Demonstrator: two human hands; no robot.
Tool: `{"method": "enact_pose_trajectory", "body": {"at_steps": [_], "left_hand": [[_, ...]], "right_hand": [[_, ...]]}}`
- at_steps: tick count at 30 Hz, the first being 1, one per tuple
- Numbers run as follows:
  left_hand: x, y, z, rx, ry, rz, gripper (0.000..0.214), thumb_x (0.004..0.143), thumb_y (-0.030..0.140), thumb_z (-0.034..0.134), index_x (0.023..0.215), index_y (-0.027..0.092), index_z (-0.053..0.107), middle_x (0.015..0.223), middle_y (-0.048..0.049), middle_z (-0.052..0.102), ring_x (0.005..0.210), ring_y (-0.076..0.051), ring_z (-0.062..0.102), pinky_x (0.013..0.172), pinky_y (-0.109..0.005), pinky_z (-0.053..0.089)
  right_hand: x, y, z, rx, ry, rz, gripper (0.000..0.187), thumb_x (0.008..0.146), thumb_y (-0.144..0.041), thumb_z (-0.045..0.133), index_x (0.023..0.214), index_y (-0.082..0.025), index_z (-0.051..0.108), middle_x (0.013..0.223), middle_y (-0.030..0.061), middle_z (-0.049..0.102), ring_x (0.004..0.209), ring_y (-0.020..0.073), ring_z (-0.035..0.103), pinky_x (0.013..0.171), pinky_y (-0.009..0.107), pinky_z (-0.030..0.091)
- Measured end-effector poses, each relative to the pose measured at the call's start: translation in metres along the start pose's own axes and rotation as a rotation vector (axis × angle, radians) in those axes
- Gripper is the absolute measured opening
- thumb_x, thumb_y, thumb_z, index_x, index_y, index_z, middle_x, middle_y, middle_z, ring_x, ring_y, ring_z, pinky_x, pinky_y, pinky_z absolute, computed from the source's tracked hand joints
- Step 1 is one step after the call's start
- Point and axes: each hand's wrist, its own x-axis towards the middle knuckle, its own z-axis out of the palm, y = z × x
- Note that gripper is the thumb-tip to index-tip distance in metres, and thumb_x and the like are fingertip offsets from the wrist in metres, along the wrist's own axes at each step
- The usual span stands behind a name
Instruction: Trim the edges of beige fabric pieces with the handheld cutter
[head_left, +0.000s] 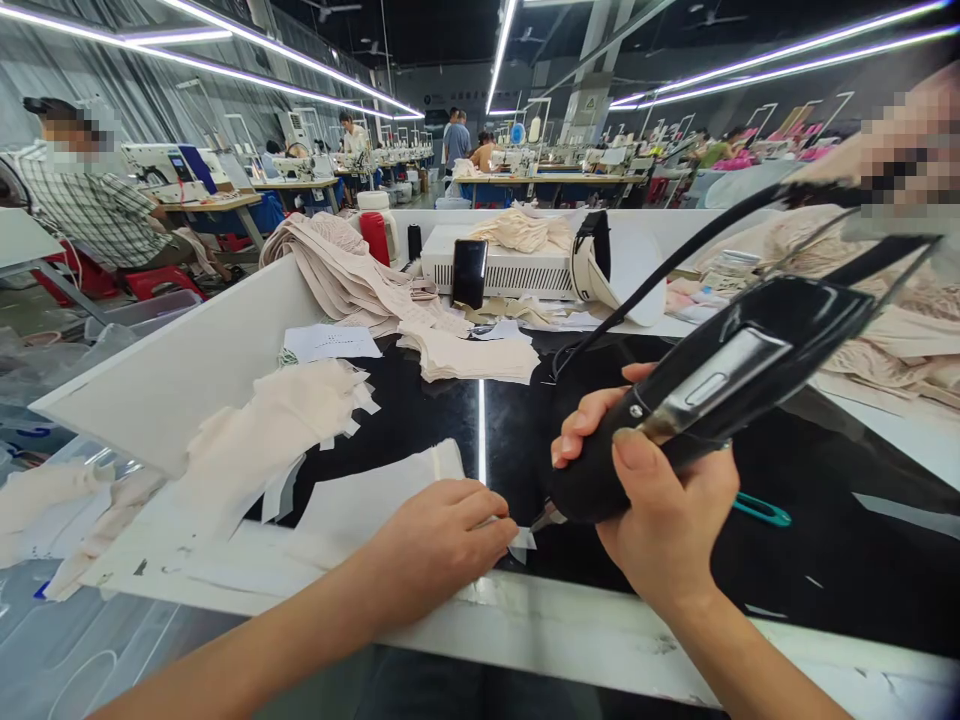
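My right hand [660, 500] is wrapped round a black hand-held tool [720, 390] with a cord that runs up to the right; the tool's metal tip [544, 517] points down at a small white piece [521, 540] on the black table top [825, 540]. My left hand [439, 540] lies on a white sheet [367, 500] beside that tip, its fingers curled and pinching the small piece's edge.
Stacks of beige fabric pieces [247, 440] lie left and behind [472, 355]. A white machine [510, 265] with a phone [469, 272] leaning on it stands at the back. Teal snips [761, 511] lie right. A seated person [90, 200] works far left.
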Motion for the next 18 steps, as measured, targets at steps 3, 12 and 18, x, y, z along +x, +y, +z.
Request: {"method": "enact_pose_trajectory", "body": {"at_steps": [3, 12, 18], "left_hand": [[0.003, -0.001, 0.009, 0.019, -0.020, 0.022, 0.021, 0.115, 0.008, 0.059, 0.100, 0.018, 0.070, 0.099, -0.0032, 0.073, 0.087, -0.019, 0.072, 0.082, -0.032, 0.060], [0.007, 0.012, 0.013, 0.129, 0.035, -0.118, 0.037, 0.114, 0.002, 0.047, 0.086, 0.020, 0.063, 0.093, -0.0030, 0.066, 0.077, -0.018, 0.061, 0.068, -0.031, 0.055], [0.000, 0.016, 0.014, 0.148, -0.045, -0.098, 0.030, 0.113, 0.002, 0.051, 0.092, 0.019, 0.065, 0.092, -0.0025, 0.066, 0.075, -0.020, 0.061, 0.066, -0.035, 0.052]], "right_hand": [[-0.004, 0.000, -0.001, -0.001, 0.001, 0.014, 0.049, 0.087, -0.046, 0.102, 0.121, -0.030, 0.072, 0.085, -0.0055, 0.078, 0.063, 0.0148, 0.072, 0.060, 0.028, 0.064], [-0.003, -0.002, -0.004, -0.005, 0.005, -0.023, 0.048, 0.089, -0.045, 0.101, 0.123, -0.029, 0.071, 0.085, -0.0052, 0.078, 0.063, 0.0149, 0.072, 0.059, 0.028, 0.063], [-0.003, 0.000, -0.005, -0.014, 0.000, -0.038, 0.048, 0.090, -0.045, 0.100, 0.124, -0.030, 0.071, 0.086, -0.0054, 0.078, 0.064, 0.0146, 0.071, 0.060, 0.028, 0.063]]}}
